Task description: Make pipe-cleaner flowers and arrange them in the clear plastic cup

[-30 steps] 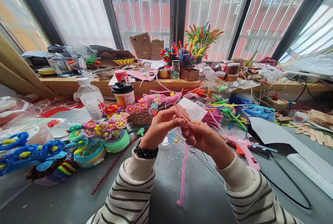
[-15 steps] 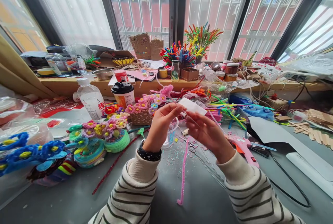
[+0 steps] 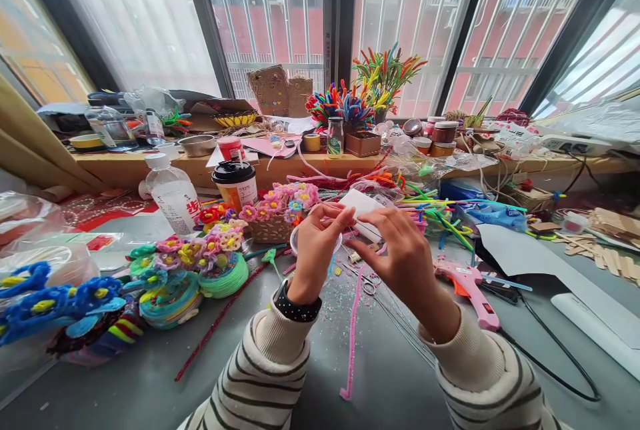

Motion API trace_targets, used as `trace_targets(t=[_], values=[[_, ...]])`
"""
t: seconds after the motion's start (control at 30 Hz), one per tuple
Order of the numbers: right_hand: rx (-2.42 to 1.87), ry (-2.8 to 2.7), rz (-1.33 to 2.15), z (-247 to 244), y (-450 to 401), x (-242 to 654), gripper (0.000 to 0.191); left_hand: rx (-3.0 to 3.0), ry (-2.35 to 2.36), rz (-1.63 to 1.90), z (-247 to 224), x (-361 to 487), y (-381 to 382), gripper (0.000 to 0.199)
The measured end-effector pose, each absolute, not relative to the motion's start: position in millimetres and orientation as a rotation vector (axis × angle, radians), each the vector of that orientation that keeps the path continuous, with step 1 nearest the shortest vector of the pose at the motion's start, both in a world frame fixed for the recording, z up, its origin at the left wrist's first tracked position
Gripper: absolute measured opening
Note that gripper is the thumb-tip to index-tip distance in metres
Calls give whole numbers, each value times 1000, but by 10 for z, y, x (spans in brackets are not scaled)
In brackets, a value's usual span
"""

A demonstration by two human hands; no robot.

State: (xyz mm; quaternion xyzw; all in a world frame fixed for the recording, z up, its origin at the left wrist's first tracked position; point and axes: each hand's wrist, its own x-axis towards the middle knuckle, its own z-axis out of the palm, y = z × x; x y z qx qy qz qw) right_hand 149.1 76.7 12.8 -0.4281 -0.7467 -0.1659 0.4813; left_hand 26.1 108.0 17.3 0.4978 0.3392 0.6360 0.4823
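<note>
My left hand (image 3: 320, 243) is closed in a pinch, thumb and forefinger together. Earlier a thin wire stem with a pink fuzzy piece ran through this grip; now the fingers mostly hide it. Close by on the right, my right hand (image 3: 400, 250) has its thumb and fingers apart, forefinger near the left fingertips. Behind the hands lies a white card (image 3: 364, 205). Partly covered by my left wrist is a clear plastic cup (image 3: 295, 240). Below the hands, a pink pipe cleaner (image 3: 354, 330) rests on the grey table, beside scissors (image 3: 370, 283) and several thin wires (image 3: 405, 323).
A pink glue gun (image 3: 467, 283) with a black cable lies right. On the left stand fuzzy flower crafts (image 3: 195, 250), a plastic bottle (image 3: 173, 197) and a lidded paper cup (image 3: 236, 183). Glitter is scattered mid-table. The cluttered windowsill (image 3: 280, 167) runs behind.
The pink fuzzy piece above my left hand has dropped out of sight. My right hand has turned over and raised its knuckles, its thumb and fingers spreading apart.
</note>
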Motion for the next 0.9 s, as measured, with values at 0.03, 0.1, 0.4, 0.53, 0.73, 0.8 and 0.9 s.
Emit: trace_targets(t=[0.03, 0.1, 0.4, 0.53, 0.73, 0.8, 0.9], values=[[-1049, -1824, -502, 101, 768, 1462, 20, 1227, 823, 1535, 161, 271, 1078, 22], [-1070, -1801, -615, 56, 780, 1439, 13, 1262, 817, 1506, 142, 286, 1075, 21], [-988, -1807, -497, 68, 799, 1499, 14, 1492, 848, 1526, 158, 217, 1117, 12], [-1004, -1765, -143, 102, 800, 1536, 14, 1642, 812, 1517, 174, 147, 1147, 10], [-1022, -1640, 254, 141, 799, 1572, 13, 1682, 791, 1458, 187, 80, 1158, 11], [-1028, -1588, 450, 155, 811, 1579, 15, 1684, 775, 1416, 209, 74, 1150, 12], [-990, -1486, 827, 181, 839, 1611, 17, 1656, 726, 1369, 244, 77, 1129, 13]])
